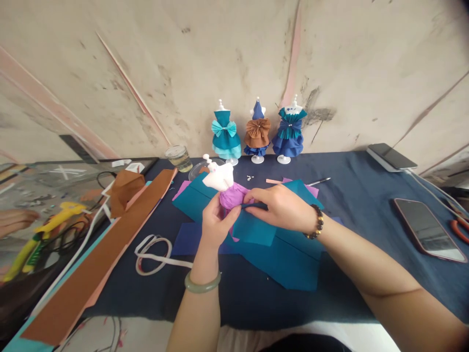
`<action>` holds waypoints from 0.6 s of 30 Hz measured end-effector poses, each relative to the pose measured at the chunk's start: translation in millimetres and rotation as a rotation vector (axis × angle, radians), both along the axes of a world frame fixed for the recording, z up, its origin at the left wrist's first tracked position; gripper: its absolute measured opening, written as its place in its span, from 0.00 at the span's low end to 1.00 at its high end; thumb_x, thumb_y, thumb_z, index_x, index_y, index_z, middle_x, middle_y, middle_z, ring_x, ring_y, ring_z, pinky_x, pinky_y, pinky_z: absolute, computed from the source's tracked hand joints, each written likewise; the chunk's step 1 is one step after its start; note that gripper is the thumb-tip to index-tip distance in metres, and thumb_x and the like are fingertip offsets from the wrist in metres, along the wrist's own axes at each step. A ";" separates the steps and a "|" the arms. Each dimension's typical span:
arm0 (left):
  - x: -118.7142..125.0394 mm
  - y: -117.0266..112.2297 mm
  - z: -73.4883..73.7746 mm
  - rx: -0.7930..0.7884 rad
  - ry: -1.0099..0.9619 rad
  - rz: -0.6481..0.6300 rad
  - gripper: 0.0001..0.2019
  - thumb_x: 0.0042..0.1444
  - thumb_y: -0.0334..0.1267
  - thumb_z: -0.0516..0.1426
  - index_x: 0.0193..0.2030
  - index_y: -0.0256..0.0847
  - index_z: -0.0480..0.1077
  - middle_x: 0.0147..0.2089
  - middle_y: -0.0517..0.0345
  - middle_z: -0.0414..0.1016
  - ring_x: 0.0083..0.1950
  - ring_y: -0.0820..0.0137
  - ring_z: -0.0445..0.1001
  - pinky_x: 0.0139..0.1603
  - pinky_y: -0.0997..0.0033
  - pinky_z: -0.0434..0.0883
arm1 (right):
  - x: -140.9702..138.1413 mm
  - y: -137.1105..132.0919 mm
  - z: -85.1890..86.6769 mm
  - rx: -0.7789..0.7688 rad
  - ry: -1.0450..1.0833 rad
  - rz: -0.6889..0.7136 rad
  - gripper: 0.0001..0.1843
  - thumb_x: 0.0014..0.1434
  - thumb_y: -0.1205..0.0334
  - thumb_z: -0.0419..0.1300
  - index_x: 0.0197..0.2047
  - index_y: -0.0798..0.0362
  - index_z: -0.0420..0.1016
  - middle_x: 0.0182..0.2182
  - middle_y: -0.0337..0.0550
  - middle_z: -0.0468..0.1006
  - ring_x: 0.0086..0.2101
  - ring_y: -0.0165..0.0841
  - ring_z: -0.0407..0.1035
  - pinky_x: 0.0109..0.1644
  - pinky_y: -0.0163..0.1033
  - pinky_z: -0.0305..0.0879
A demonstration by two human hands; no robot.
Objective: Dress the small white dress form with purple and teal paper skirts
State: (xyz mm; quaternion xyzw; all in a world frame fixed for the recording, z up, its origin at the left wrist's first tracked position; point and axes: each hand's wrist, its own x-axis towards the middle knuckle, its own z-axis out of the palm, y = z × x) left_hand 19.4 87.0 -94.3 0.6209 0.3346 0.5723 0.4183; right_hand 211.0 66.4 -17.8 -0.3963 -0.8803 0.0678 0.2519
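Observation:
A miniature white dress form (222, 176) with a purple crepe-like skirt (234, 193) leans to the left above the table. My left hand (215, 222) is closed around the skirt, its thumb also pressing the edge of a teal sheet (255, 231). With fingers pinched, my right hand (282, 208) grips the same folded teal edge, close against the skirt's right side. The sheet hangs down from both hands over more teal pieces (298, 256) lying flat. The lower part of the form and its stand are hidden by my hands and the sheet.
Three dressed mini forms stand by the wall: teal (226, 134), brown (258, 133) and blue (288, 134). A roll of white tape (154, 254) and brown strips (98, 259) lie left, beside a yellow glue gun (60, 217). Right are a phone (428, 230) and pen (322, 181).

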 end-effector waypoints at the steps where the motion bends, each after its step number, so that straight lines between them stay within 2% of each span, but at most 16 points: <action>1: -0.2 0.1 -1.1 0.000 0.004 0.017 0.17 0.52 0.42 0.64 0.48 0.38 0.74 0.44 0.52 0.80 0.47 0.61 0.77 0.52 0.62 0.73 | 0.6 -0.6 1.6 -0.016 0.015 0.012 0.04 0.62 0.64 0.61 0.41 0.53 0.74 0.30 0.40 0.81 0.29 0.31 0.74 0.34 0.35 0.60; 6: 0.4 -1.3 1.6 0.010 0.001 0.063 0.16 0.52 0.43 0.64 0.45 0.37 0.75 0.40 0.53 0.79 0.43 0.62 0.77 0.49 0.64 0.73 | 1.9 -1.5 5.7 -0.051 0.091 -0.004 0.02 0.61 0.65 0.62 0.37 0.54 0.75 0.30 0.40 0.81 0.30 0.31 0.73 0.36 0.34 0.61; 11: 1.2 -2.2 4.7 0.010 0.000 0.011 0.16 0.52 0.42 0.65 0.46 0.37 0.75 0.42 0.51 0.79 0.45 0.62 0.77 0.51 0.64 0.73 | 1.1 -0.9 4.1 -0.057 0.075 0.039 0.06 0.63 0.68 0.60 0.35 0.55 0.77 0.26 0.38 0.80 0.25 0.27 0.70 0.32 0.33 0.59; 18: -0.7 -1.8 1.8 0.011 0.013 -0.046 0.18 0.52 0.41 0.65 0.50 0.38 0.74 0.46 0.49 0.79 0.48 0.61 0.76 0.54 0.63 0.72 | 0.4 1.1 1.9 -0.005 0.057 0.014 0.05 0.63 0.66 0.60 0.36 0.55 0.76 0.28 0.40 0.81 0.28 0.30 0.73 0.35 0.34 0.59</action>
